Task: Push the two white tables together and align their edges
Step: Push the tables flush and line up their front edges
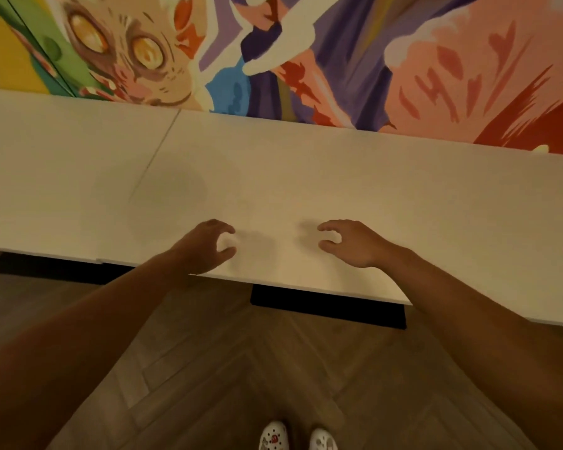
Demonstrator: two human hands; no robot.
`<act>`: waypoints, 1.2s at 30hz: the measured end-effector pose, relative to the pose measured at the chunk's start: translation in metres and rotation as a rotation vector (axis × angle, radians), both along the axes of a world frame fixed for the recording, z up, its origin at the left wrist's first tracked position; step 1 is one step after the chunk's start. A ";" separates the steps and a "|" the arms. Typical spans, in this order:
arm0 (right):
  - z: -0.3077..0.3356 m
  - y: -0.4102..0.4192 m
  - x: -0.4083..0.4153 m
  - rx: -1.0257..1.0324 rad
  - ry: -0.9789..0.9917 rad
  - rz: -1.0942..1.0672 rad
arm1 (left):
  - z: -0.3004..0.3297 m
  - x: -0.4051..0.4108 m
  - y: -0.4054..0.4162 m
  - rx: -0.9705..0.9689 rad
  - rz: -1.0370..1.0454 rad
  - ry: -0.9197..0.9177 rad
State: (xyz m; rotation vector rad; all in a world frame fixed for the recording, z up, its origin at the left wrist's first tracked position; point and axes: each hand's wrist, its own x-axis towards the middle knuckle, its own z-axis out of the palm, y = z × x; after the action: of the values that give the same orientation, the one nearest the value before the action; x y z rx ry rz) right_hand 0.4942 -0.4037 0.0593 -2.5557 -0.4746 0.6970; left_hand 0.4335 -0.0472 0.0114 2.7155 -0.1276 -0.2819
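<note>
Hands, left (205, 245) and right (348, 243), hover loosely curled, holding nothing, over right counter (338, 177), which meets left counter (62, 157) at a thin seam (153, 157)

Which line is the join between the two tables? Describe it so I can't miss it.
Start at the big-eyed cat face on the mural. Below it, the seam runs diagonally across the white tabletop, left of the left hand. It is the surface's only thin dark line.

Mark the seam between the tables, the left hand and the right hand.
seam (153, 157), head view, midway along the line.
left hand (205, 246), head view, back of hand.
right hand (351, 243), head view, back of hand.
</note>
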 end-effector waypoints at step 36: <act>0.009 0.329 0.026 0.291 0.031 -0.063 | 0.019 0.036 0.241 -0.196 0.162 0.106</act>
State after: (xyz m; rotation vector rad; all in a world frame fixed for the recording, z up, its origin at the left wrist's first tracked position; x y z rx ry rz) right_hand 0.5201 -0.0751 0.0685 -2.2736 -0.4470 0.5967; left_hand 0.4696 0.1939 0.0309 2.4929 0.0903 -0.3450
